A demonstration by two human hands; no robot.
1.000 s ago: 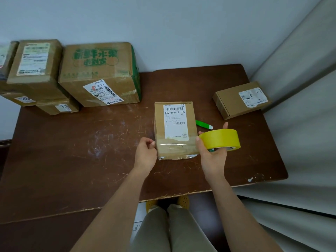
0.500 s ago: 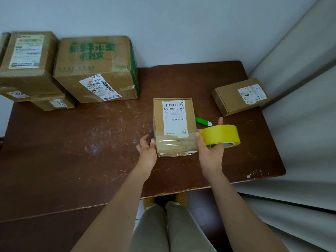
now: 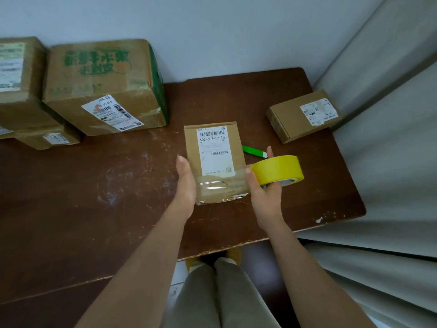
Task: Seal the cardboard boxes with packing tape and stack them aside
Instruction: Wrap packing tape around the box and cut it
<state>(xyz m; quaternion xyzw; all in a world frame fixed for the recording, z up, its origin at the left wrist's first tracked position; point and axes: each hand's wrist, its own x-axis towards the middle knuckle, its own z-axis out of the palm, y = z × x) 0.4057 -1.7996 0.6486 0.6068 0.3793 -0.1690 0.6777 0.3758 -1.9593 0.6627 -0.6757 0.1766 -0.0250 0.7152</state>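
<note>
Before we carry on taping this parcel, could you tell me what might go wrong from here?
1. The clear tape on the labelled box looks wrinkled and lifts at the near edge, so the seal may peel.
2. The left hand lies flat against the box side, no grip, so pulling the yellow tape roll held in the right hand could slide the box.
3. The green cutter lies just behind the right hand and could be knocked.

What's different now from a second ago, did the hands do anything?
The left hand uncurled: a second ago it was closed at the box's near left corner; now its fingers lie straight along the left side. The right hand still holds the yellow tape roll beside the box. Box, green pen and the other boxes stayed put.
</note>
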